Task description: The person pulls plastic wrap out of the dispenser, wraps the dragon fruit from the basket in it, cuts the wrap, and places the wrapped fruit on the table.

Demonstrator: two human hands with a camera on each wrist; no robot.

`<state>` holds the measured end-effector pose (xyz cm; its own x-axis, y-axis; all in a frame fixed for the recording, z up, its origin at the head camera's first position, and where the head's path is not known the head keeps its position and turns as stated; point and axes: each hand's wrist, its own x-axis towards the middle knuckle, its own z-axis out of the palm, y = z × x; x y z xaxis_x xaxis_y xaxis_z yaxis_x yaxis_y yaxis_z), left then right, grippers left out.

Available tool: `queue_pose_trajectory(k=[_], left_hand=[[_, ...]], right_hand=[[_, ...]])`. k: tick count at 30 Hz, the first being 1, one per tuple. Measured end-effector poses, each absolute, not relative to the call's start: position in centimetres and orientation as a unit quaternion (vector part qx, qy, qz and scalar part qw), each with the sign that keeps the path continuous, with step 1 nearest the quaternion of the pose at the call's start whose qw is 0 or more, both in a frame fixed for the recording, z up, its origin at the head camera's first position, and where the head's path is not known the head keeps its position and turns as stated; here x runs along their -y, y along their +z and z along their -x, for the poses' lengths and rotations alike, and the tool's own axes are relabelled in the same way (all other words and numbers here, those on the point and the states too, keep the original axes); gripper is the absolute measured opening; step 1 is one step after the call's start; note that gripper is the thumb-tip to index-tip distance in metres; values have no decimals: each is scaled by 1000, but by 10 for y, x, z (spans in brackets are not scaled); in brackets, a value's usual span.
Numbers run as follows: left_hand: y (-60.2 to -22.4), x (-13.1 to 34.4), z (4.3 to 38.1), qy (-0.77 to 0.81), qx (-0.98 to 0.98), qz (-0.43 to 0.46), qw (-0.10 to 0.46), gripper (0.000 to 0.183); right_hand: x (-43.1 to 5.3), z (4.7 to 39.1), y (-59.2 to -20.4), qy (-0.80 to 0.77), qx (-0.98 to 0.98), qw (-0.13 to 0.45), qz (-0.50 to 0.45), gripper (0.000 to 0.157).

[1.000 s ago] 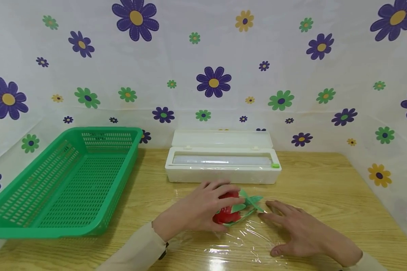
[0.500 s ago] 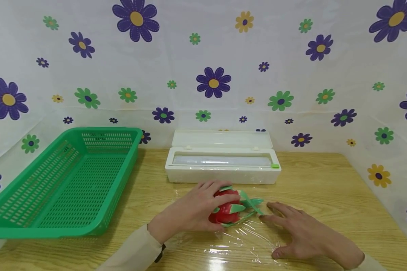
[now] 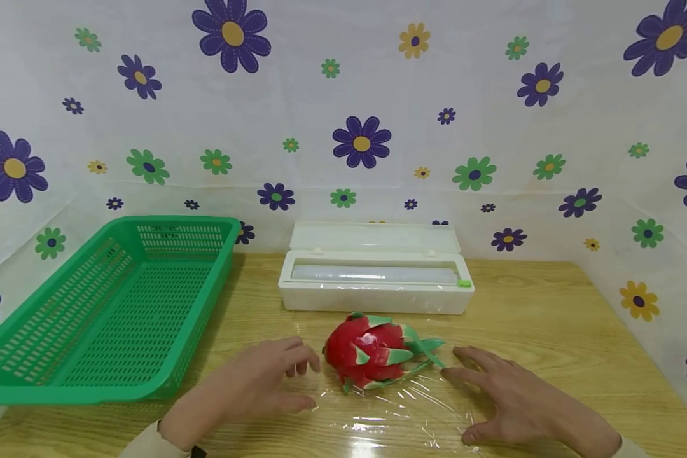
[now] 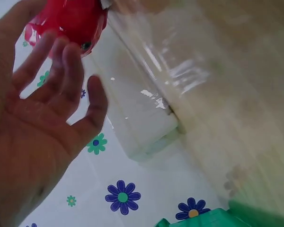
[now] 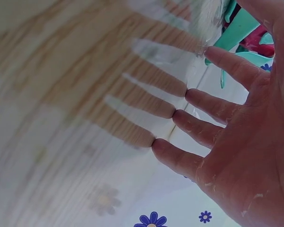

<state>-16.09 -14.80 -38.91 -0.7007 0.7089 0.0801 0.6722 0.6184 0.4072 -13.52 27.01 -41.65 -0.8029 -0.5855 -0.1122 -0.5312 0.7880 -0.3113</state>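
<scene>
Red dragon fruit is being borne by clear cling film on the bench, in front of the white dispenser. Nothing is being grasped by the left hand just beside it, grip released; film is being touched by the spread fingers of the right hand, also released. Rolling is being risked if the fruit is nudged; wrinkles or tears, if the film is tugged.

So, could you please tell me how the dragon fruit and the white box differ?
The dragon fruit is rounded, red and green; the white box is rectangular and nearly all white. The white box is longer than the dragon fruit and stands farther back. Both show some green.
</scene>
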Motion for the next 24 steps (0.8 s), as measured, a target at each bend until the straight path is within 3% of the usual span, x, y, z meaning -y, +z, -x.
queue_pose_trajectory(k=[3, 6, 16, 24], left_hand=[[-392, 159, 150, 212, -895, -364, 145, 29], [-395, 163, 144, 213, -890, -360, 180, 28], [-405, 164, 138, 198, -888, -383, 159, 15], [-407, 163, 138, 208, -873, -427, 114, 20]], right_hand=[[-270, 135, -416, -135, -940, 100, 297, 86], [-270, 135, -416, -136, -940, 92, 298, 86], [-271, 135, -417, -144, -939, 101, 296, 87], [-272, 132, -412, -138, -941, 81, 299, 79]])
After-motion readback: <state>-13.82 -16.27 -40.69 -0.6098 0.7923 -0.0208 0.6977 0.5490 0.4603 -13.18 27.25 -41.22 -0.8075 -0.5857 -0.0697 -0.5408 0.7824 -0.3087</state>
